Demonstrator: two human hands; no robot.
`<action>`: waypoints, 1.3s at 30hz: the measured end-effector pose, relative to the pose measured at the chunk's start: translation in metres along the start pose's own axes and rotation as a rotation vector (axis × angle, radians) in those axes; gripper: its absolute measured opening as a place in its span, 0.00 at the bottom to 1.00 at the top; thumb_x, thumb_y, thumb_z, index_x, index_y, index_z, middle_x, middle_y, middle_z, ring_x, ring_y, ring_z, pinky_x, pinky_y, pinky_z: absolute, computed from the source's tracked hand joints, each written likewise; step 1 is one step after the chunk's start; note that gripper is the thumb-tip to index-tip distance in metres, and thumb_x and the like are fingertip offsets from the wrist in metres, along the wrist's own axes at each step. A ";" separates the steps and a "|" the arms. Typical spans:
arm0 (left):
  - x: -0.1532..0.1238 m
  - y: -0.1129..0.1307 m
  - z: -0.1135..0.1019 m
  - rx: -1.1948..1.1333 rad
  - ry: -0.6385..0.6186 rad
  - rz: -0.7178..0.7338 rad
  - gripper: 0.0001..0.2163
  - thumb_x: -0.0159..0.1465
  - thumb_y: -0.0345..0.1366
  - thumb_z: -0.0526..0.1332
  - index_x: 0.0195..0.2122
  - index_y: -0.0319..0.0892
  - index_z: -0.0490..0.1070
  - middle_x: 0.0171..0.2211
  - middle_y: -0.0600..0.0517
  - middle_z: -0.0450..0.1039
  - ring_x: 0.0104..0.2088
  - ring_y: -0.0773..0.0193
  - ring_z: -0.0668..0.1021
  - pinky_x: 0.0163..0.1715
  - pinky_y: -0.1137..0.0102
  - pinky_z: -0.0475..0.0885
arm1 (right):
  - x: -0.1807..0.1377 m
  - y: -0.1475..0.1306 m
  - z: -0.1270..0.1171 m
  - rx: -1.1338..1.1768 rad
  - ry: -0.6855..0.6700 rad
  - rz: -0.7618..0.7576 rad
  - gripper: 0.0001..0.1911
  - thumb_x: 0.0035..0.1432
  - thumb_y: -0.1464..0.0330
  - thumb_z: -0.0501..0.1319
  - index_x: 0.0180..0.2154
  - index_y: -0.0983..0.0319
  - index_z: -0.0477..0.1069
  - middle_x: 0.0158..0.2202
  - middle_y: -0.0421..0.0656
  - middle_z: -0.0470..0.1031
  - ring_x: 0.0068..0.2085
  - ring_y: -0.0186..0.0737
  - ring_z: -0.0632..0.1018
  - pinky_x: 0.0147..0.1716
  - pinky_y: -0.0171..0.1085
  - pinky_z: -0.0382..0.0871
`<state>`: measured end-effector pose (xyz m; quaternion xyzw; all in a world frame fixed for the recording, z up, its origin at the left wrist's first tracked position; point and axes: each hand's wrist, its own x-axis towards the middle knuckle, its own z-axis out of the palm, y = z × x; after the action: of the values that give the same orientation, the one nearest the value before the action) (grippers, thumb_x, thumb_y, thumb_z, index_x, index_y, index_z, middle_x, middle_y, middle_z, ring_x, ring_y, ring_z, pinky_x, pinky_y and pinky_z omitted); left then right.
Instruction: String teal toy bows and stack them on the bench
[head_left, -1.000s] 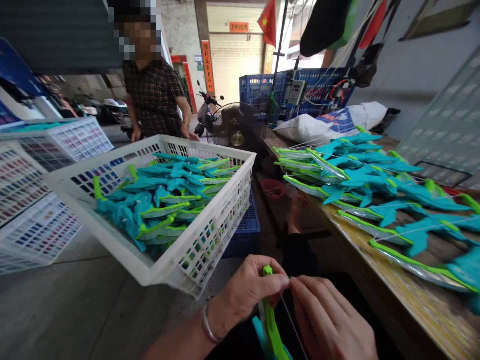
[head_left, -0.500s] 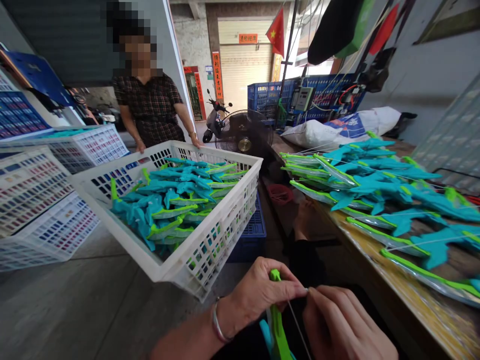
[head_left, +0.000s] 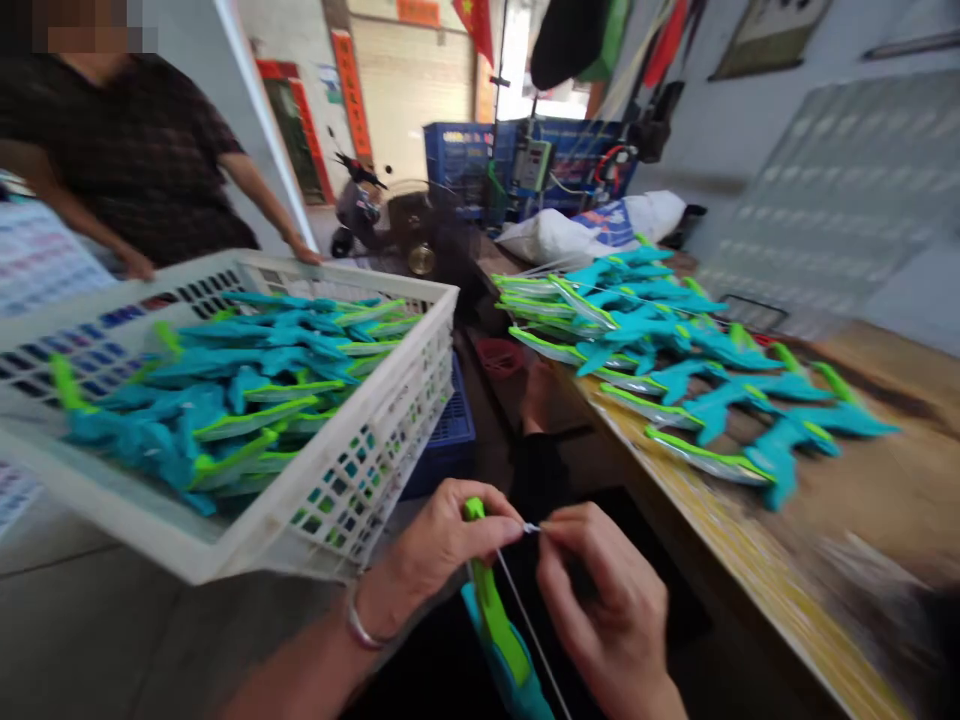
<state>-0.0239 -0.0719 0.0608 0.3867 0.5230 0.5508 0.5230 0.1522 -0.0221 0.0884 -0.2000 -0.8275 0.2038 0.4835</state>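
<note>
My left hand (head_left: 450,535), with a bracelet at the wrist, is closed around the top of a green-and-teal plastic toy bow (head_left: 499,625) that stands tilted over my lap. Its thumb and forefinger pinch one side of a small white string knot (head_left: 531,527). At the other side of that knot, the fingertips of my right hand (head_left: 604,590) are pinched together. A thin white string (head_left: 529,610) runs down beside the bow. Similar bows (head_left: 697,390) lie in a row on the bench to the right.
A white plastic crate (head_left: 416,400) full of similar pieces is at the left, with a co-worker's hands (head_left: 300,248) on its far rim. Beneath it shows a blue crate (head_left: 442,440). The bench (head_left: 750,560) edge runs along my right. A fan (head_left: 420,255) stands ahead.
The view has turned right, so the crate and bench appear farther left. My hands have drawn slightly apart, and the white knot now shows between my fingertips. The co-worker still holds the crate.
</note>
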 end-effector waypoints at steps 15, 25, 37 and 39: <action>0.009 -0.006 -0.001 0.050 -0.051 -0.004 0.10 0.58 0.42 0.70 0.31 0.39 0.80 0.22 0.55 0.70 0.24 0.68 0.70 0.26 0.75 0.65 | -0.006 0.008 0.004 0.261 -0.068 0.234 0.08 0.69 0.73 0.63 0.48 0.60 0.77 0.39 0.43 0.76 0.38 0.36 0.77 0.36 0.34 0.73; 0.011 -0.007 -0.001 0.174 -0.060 0.008 0.11 0.60 0.43 0.68 0.31 0.40 0.79 0.22 0.55 0.70 0.23 0.68 0.70 0.25 0.74 0.65 | -0.001 0.009 -0.005 0.107 -0.134 0.182 0.05 0.71 0.74 0.60 0.40 0.62 0.74 0.36 0.42 0.74 0.36 0.35 0.76 0.34 0.33 0.71; 0.015 -0.004 0.003 0.318 -0.115 0.028 0.11 0.62 0.44 0.66 0.30 0.41 0.77 0.22 0.55 0.70 0.24 0.66 0.70 0.25 0.73 0.65 | -0.002 0.006 -0.016 -0.502 -0.250 -0.129 0.14 0.71 0.77 0.49 0.33 0.61 0.66 0.29 0.43 0.69 0.31 0.41 0.70 0.30 0.39 0.68; 0.015 -0.003 0.003 0.337 -0.127 0.046 0.12 0.62 0.44 0.65 0.29 0.41 0.77 0.21 0.55 0.70 0.24 0.66 0.70 0.24 0.73 0.65 | -0.005 0.005 -0.019 -0.502 -0.264 -0.100 0.13 0.70 0.77 0.50 0.33 0.61 0.66 0.29 0.42 0.69 0.31 0.41 0.70 0.30 0.39 0.67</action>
<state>-0.0229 -0.0569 0.0562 0.5148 0.5647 0.4417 0.4701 0.1725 -0.0177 0.0903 -0.2439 -0.9167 -0.0072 0.3165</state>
